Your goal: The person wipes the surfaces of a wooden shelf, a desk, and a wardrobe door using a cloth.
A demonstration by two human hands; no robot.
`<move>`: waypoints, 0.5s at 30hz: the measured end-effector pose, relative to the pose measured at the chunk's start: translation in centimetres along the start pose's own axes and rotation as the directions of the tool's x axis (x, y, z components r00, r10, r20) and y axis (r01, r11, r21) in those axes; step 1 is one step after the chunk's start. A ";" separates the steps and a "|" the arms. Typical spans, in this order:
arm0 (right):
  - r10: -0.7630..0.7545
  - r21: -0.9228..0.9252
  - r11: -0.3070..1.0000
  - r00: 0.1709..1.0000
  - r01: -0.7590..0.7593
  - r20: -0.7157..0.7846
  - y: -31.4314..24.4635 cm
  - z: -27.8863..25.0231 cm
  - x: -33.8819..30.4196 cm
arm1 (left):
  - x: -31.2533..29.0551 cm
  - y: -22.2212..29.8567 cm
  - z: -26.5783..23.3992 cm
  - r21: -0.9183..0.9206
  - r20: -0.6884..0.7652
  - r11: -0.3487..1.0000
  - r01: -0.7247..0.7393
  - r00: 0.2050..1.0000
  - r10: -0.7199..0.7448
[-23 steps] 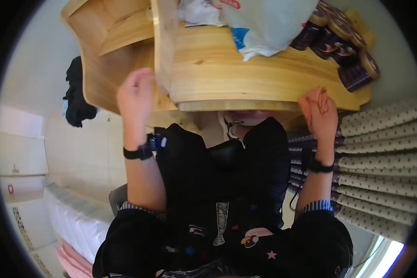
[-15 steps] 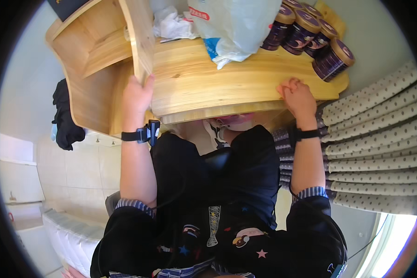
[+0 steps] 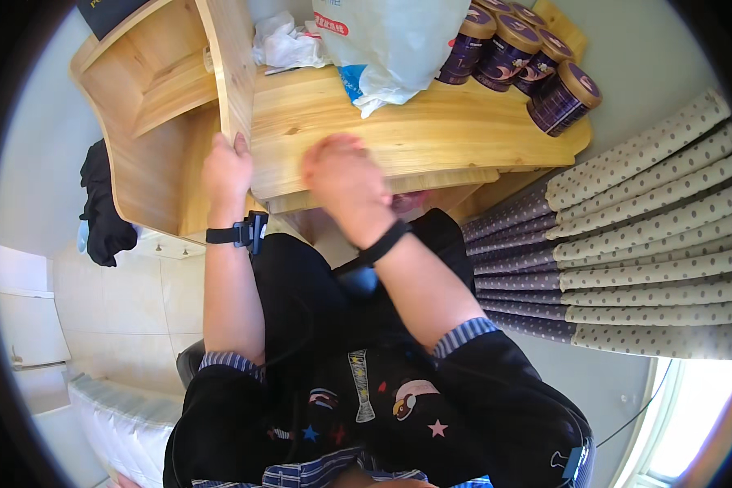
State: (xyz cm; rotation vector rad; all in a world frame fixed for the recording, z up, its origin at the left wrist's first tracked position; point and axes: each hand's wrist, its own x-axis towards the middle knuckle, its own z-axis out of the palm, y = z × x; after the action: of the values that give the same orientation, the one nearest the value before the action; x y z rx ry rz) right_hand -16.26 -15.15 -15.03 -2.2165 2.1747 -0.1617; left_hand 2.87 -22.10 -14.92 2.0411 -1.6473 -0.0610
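Observation:
My left hand (image 3: 227, 169) is closed around the front edge of an upright wooden shelf panel (image 3: 234, 89), at the left end of a light wooden desk (image 3: 447, 134). Over the front left part of the desktop is my right hand (image 3: 346, 179), smeared by motion. Its fingers look bunched and turned down toward the wood. A pinkish patch shows at the fingertips, but I cannot make out what it is. Both wrists wear black bands.
A large white plastic bag (image 3: 394, 49) stands at the back of the desk, beside a crumpled white bag (image 3: 289, 45). Several purple cans (image 3: 563, 99) with gold lids stand at the back right. Dotted curtains (image 3: 642, 220) hang at the right; dark cloth (image 3: 107, 207) hangs at the left.
My right hand has swept left across the desk, from the right front edge to the middle left. The left hand keeps its hold on the panel. The whole view has shifted slightly.

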 end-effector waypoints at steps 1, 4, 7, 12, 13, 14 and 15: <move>0.013 -0.005 1.000 1.000 -0.013 -0.001 -0.8 0.3 -0.3 | 0.0 0.3 0.3 -0.004 -0.002 1.000 -0.012 1.000 0.012; -0.018 0.181 0.983 0.992 0.041 -0.129 -0.9 0.3 -0.7 | -0.1 0.6 0.4 -0.015 0.008 0.999 -0.033 0.999 0.033; -0.188 0.038 0.979 0.958 0.201 -0.216 3.8 1.1 -0.7 | 0.0 -0.1 0.7 -0.017 0.032 0.999 -0.051 0.998 0.052; 0.065 -0.111 0.989 0.969 -0.094 -0.239 20.1 0.3 -0.5 | -0.3 -2.9 -2.9 -0.477 0.115 0.867 -0.140 0.969 0.220; 0.208 -0.039 0.974 0.950 -0.222 -0.232 23.1 -0.1 -0.4 | -0.8 -3.3 -4.2 -0.556 -0.033 0.799 -0.230 0.966 0.255; 0.200 -0.053 0.975 0.956 -0.216 -0.213 26.2 -0.5 -1.1 | -1.7 -2.1 -6.9 -0.646 -0.139 0.686 -0.334 0.936 0.324; 0.273 -0.109 0.949 0.945 -0.295 -0.181 29.1 -1.1 -1.3 | -3.1 -0.1 -10.3 -0.780 -0.209 0.490 -0.390 0.900 0.383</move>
State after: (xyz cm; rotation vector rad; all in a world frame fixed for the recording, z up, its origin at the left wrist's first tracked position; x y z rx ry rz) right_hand -45.34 -14.42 -16.79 -1.9807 2.6396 -0.1990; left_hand 5.67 -15.52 -6.87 0.9328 -1.5994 -0.5497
